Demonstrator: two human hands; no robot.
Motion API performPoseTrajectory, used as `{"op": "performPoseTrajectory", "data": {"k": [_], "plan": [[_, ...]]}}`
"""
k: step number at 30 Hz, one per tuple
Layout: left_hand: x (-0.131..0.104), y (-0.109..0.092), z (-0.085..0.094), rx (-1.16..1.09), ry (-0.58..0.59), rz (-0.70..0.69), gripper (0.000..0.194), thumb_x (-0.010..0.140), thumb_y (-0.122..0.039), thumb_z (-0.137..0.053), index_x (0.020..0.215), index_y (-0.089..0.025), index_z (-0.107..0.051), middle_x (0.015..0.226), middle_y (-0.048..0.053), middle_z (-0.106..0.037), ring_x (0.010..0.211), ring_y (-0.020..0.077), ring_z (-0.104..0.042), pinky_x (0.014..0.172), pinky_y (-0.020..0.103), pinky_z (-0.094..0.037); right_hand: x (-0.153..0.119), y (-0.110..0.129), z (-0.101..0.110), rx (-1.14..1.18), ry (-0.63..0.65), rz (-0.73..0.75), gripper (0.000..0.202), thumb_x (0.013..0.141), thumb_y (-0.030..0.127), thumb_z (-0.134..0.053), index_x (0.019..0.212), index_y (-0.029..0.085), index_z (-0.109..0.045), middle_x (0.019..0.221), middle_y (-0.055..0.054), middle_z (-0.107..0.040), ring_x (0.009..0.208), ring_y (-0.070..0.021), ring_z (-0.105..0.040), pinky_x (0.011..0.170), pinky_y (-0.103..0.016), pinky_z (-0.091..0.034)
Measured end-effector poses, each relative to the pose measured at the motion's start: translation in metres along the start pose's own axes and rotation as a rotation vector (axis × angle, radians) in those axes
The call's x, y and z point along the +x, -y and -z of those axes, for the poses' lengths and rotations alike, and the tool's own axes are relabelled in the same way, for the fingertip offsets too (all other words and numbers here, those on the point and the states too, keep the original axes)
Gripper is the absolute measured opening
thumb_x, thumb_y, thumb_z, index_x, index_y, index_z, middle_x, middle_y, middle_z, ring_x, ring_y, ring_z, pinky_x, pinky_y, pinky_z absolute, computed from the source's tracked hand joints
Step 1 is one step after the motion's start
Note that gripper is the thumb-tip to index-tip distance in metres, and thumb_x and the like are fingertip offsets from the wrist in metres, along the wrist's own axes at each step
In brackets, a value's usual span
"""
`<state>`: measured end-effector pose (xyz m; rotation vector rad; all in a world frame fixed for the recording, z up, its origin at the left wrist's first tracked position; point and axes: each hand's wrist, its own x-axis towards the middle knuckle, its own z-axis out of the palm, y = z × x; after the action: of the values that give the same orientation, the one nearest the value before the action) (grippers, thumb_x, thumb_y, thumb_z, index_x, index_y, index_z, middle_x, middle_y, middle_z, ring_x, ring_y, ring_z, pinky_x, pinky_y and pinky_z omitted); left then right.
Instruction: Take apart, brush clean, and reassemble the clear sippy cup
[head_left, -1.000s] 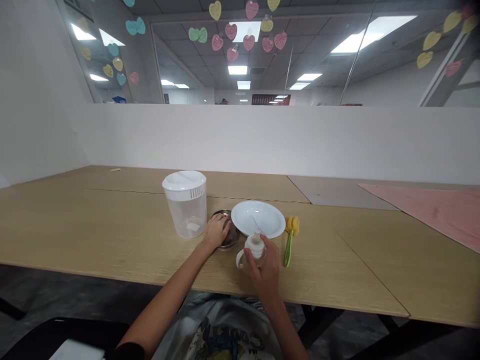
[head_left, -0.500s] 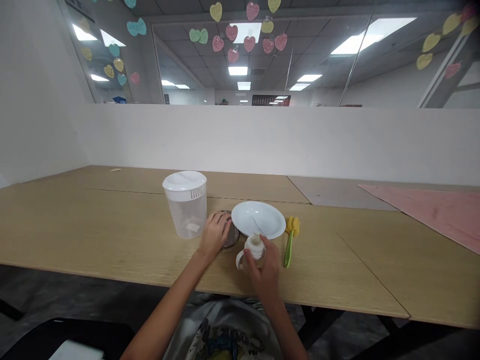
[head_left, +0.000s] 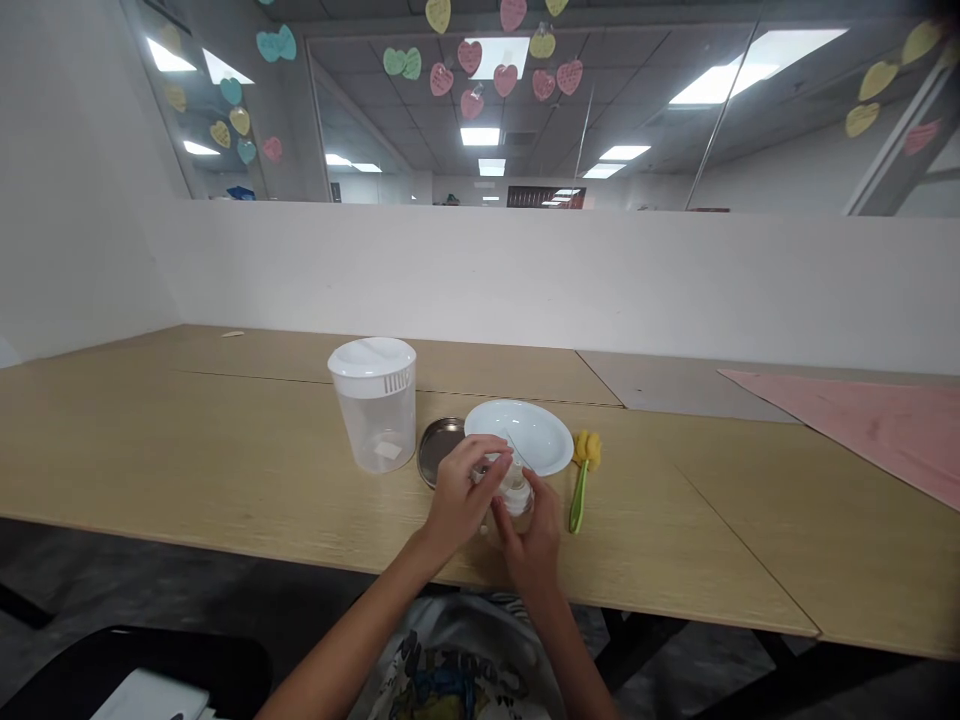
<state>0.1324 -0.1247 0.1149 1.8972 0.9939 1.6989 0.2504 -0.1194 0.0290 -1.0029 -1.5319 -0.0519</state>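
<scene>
A white baby bottle (head_left: 516, 494) with a pale teat stands upright in my right hand (head_left: 534, 540), the fingers closed round its side. Just left of the teat is my left hand (head_left: 466, 492), thumb and fingertips curled together in a pinch. Something small and clear seems to be between those fingertips, but I cannot make it out. The bottle's handle is mostly hidden by my left hand. Behind that hand lies a round metal dish (head_left: 433, 450), partly covered. Beyond the bottle sits a white oval bowl (head_left: 536, 428) with a thin object inside.
A tall clear bucket with a white lid (head_left: 375, 400) stands at left. Right of the bowl lies a brush (head_left: 580, 490) with a green handle and yellow sponge head. A pink sheet (head_left: 870, 410) covers the table's far right, and the table's front edge is close to me.
My left hand has left the metal dish and moved right to the bottle's top, its fingers now pinched. My right hand still holds the bottle. The view has shifted slightly.
</scene>
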Motion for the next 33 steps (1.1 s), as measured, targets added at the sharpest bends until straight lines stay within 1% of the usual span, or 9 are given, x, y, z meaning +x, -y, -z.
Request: {"op": "performPoseTrajectory", "data": {"k": [2,9,12,15,19,23,29,31,33], "plan": [[-0.002,0.000,-0.002,0.051,0.007,-0.050,0.020,0.089,-0.031,-0.050,0.089,-0.018,-0.064,0.096,0.007,-0.064,0.094,0.0180,-0.058,0.084,0.030,-0.046,0.000,0.001,0.001,-0.006,0.009,-0.004,0.040,0.085,0.036,-0.055,0.118,0.016,-0.046,0.108,-0.012,-0.055,0.100,-0.0247,-0.053,0.083,-0.044,-0.047],[-0.003,0.001,0.001,0.103,0.067,-0.052,0.026,0.093,-0.032,-0.041,0.096,-0.018,-0.062,0.101,0.008,-0.060,0.099,0.0196,-0.055,0.089,0.033,-0.044,0.001,0.002,0.001,0.005,0.011,-0.009,0.039,0.085,0.037,-0.054,0.117,0.016,-0.047,0.108,-0.013,-0.056,0.101,-0.0253,-0.053,0.083,-0.045,-0.046],[-0.005,0.004,0.000,0.152,0.143,-0.079,0.023,0.089,-0.035,-0.049,0.106,-0.019,-0.055,0.109,0.010,-0.056,0.106,0.0221,-0.051,0.092,0.036,-0.042,0.000,0.000,0.001,0.022,0.016,-0.024,0.040,0.086,0.036,-0.052,0.119,0.016,-0.046,0.110,-0.013,-0.055,0.102,-0.0253,-0.053,0.084,-0.045,-0.046],[-0.006,0.007,-0.004,0.217,0.175,-0.106,0.034,0.080,-0.031,-0.063,0.110,-0.020,-0.050,0.114,0.010,-0.052,0.110,0.0239,-0.048,0.094,0.038,-0.042,-0.002,-0.004,0.001,0.053,0.004,-0.035,0.041,0.086,0.036,-0.051,0.121,0.015,-0.044,0.112,-0.013,-0.054,0.103,-0.0253,-0.052,0.085,-0.045,-0.045],[-0.010,0.009,-0.009,0.233,0.107,-0.114,0.032,0.078,-0.022,-0.063,0.108,-0.021,-0.051,0.112,0.008,-0.054,0.108,0.0227,-0.050,0.092,0.036,-0.044,-0.003,-0.005,0.001,0.076,0.020,-0.044,0.042,0.086,0.037,-0.051,0.122,0.016,-0.044,0.113,-0.013,-0.053,0.103,-0.0255,-0.051,0.085,-0.045,-0.044],[-0.016,0.008,-0.013,0.156,-0.038,-0.082,0.033,0.079,-0.028,-0.064,0.108,-0.021,-0.051,0.109,0.007,-0.057,0.101,0.0213,-0.055,0.085,0.033,-0.047,-0.004,-0.004,0.003,0.112,0.059,-0.041,0.045,0.085,0.038,-0.053,0.123,0.017,-0.043,0.114,-0.012,-0.052,0.105,-0.0254,-0.051,0.086,-0.043,-0.045],[-0.018,0.003,-0.015,0.032,-0.142,-0.030,0.034,0.079,-0.030,-0.064,0.108,-0.020,-0.051,0.109,0.007,-0.058,0.098,0.0194,-0.056,0.085,0.031,-0.046,-0.003,-0.003,0.003,0.100,0.066,-0.016,0.044,0.085,0.035,-0.053,0.124,0.018,-0.042,0.115,-0.012,-0.052,0.107,-0.0250,-0.050,0.087,-0.042,-0.044],[-0.018,0.001,-0.016,0.020,-0.117,-0.034,0.036,0.079,-0.030,-0.065,0.110,-0.020,-0.050,0.110,0.007,-0.058,0.101,0.0196,-0.055,0.088,0.031,-0.045,-0.004,-0.004,0.002,0.101,0.073,-0.007,0.045,0.085,0.036,-0.051,0.125,0.018,-0.041,0.114,-0.013,-0.051,0.106,-0.0254,-0.050,0.086,-0.043,-0.045],[-0.019,0.000,-0.018,0.035,-0.023,-0.022,0.037,0.078,-0.029,-0.065,0.110,-0.020,-0.051,0.108,0.006,-0.059,0.101,0.0198,-0.055,0.088,0.032,-0.044,-0.006,-0.007,0.000,0.104,0.074,0.002,0.045,0.086,0.038,-0.047,0.125,0.016,-0.041,0.114,-0.014,-0.051,0.105,-0.0262,-0.050,0.085,-0.044,-0.045]]}}
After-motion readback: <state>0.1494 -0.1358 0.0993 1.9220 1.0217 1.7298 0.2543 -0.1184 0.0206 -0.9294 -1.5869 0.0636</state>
